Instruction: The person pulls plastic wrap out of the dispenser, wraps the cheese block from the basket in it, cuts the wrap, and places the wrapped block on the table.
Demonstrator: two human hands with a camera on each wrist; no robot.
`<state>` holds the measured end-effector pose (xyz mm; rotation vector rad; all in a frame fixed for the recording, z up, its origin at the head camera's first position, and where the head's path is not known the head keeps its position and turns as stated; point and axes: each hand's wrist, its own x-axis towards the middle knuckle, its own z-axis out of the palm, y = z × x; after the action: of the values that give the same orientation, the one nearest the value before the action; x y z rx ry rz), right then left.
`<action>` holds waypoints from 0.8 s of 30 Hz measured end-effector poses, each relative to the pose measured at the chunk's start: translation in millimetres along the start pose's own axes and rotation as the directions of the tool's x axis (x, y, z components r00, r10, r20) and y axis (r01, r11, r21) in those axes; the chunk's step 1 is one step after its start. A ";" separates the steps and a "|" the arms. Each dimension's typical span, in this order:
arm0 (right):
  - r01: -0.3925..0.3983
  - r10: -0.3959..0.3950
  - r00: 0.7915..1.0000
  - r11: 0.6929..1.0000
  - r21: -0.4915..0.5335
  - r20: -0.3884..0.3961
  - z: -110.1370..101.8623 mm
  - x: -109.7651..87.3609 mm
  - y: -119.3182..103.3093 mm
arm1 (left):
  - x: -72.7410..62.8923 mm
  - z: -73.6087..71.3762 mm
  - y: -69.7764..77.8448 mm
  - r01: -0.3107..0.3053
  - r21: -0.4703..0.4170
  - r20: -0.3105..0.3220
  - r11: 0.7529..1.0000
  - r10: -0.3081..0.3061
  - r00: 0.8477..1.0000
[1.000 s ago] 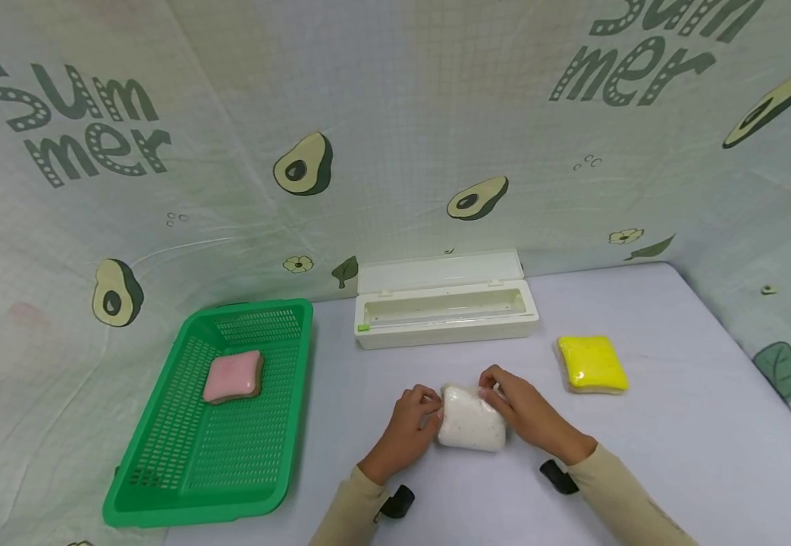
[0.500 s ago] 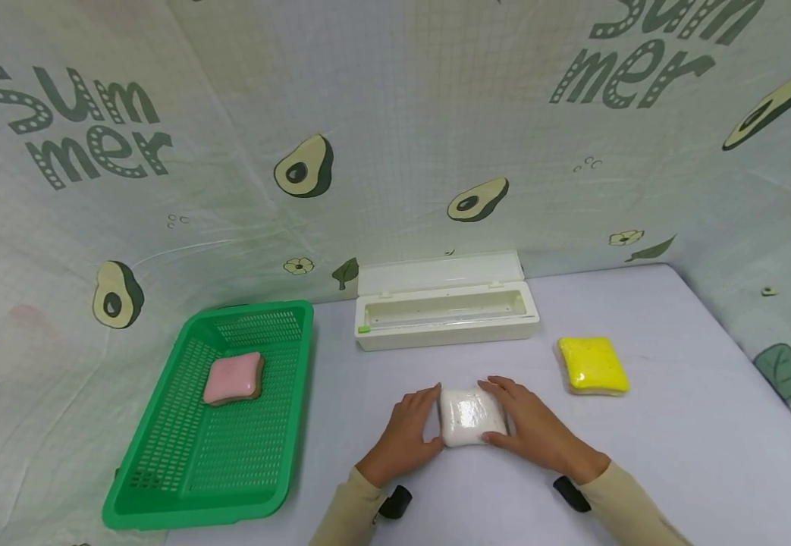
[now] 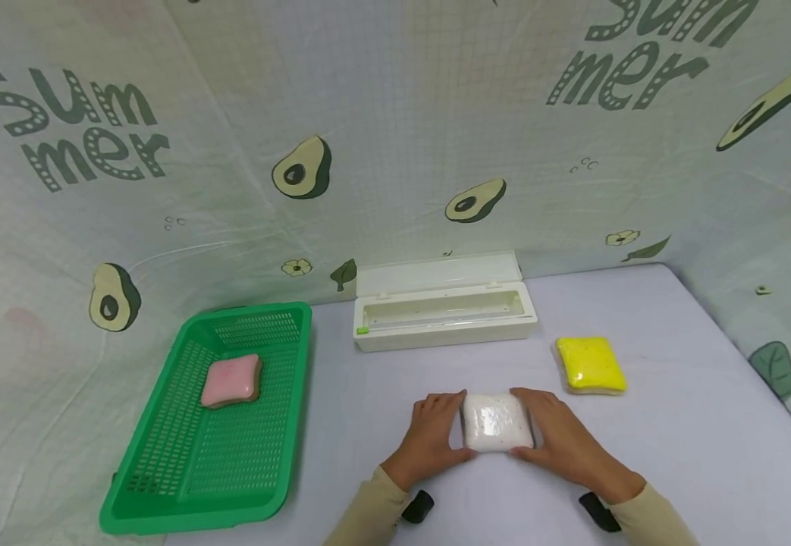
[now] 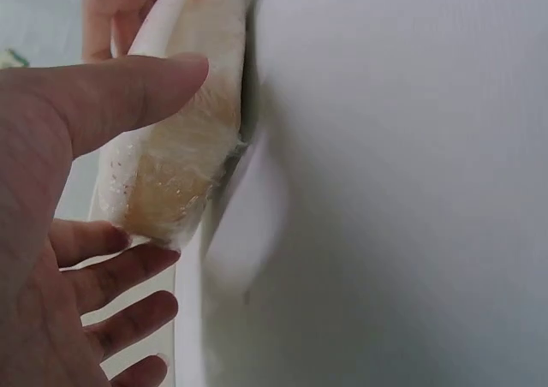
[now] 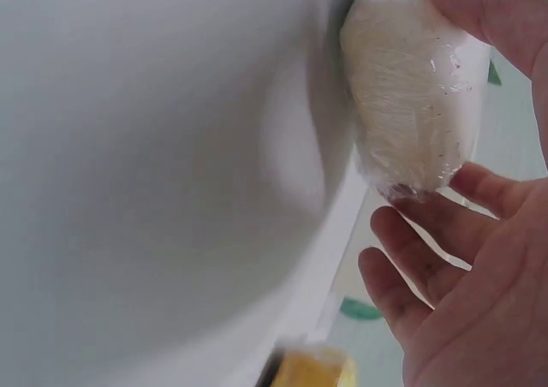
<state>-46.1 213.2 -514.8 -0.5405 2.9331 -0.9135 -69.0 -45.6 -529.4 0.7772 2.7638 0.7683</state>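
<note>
Between both hands is a white, cushion-shaped block [image 3: 496, 422] wrapped in clear cling film. Its side [image 4: 184, 160] looks tan in the left wrist view, and the film there is wrinkled. My left hand [image 3: 431, 436] grips its left edge, thumb at the near corner and fingertips at the far one. On the opposite edge my right hand [image 3: 566, 440] holds it the same way, and the right wrist view shows the thumb and fingers around the wrapped end [image 5: 411, 96]. The outer fingers of both hands are spread off the block.
A green basket [image 3: 290, 425] on the left holds a pink block [image 3: 231, 381] of similar shape. Behind the hands stands a long white cling-film dispenser box [image 3: 446, 337] with its lid raised. A yellow wrapped block [image 3: 591, 365] lies on the table at right. A patterned sheet hangs behind.
The fingers have gone from pinching at the block's upper sides to gripping both its edges. Hands and block have shifted right and a little nearer the person.
</note>
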 end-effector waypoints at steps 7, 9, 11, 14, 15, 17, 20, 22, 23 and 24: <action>-0.001 -0.002 0.999 0.998 -0.066 -0.037 -20.7 -25.7 22.7 | 15.5 18.9 32.0 -0.051 0.090 0.035 0.995 0.048 0.998; -0.012 0.008 0.999 0.997 -0.078 -0.046 -26.3 -34.0 28.9 | 20.4 24.1 41.1 -0.068 0.123 0.051 0.990 0.062 0.997; -0.028 0.024 0.998 0.995 -0.093 -0.049 -32.0 -42.4 35.7 | 25.8 28.2 51.2 -0.084 0.154 0.070 0.984 0.074 0.995; -0.062 0.057 0.997 0.992 -0.107 -0.041 -39.8 -54.3 47.8 | 34.0 33.9 65.5 -0.113 0.191 0.088 0.975 0.097 0.991; -0.080 0.077 0.997 0.991 -0.103 -0.032 -42.8 -57.6 51.6 | 36.7 35.4 70.1 -0.123 0.199 0.093 0.972 0.106 0.990; -0.110 0.109 0.994 0.990 -0.090 -0.015 -48.6 -63.6 59.1 | 42.0 39.3 78.5 -0.145 0.219 0.099 0.965 0.125 0.987; -0.152 0.153 0.988 0.985 -0.083 0.003 -56.7 -70.6 70.3 | 50.1 45.3 90.2 -0.177 0.258 0.107 0.950 0.154 0.982; -0.162 0.162 0.987 0.983 -0.081 0.001 -61.5 -74.4 78.5 | 55.9 49.9 98.0 -0.195 0.285 0.113 0.938 0.170 0.979; -0.167 0.168 0.986 0.982 -0.083 0.001 -63.8 -76.1 82.7 | 58.8 52.0 101.8 -0.202 0.292 0.117 0.935 0.175 0.978; -0.174 0.175 0.985 0.981 -0.084 0.000 -66.1 -77.7 86.8 | 61.9 54.3 105.6 -0.210 0.300 0.121 0.931 0.181 0.976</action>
<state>-8.9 341.9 -514.4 -0.2821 2.9641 -0.7704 -59.5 87.7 -522.0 1.1300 2.7879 0.3131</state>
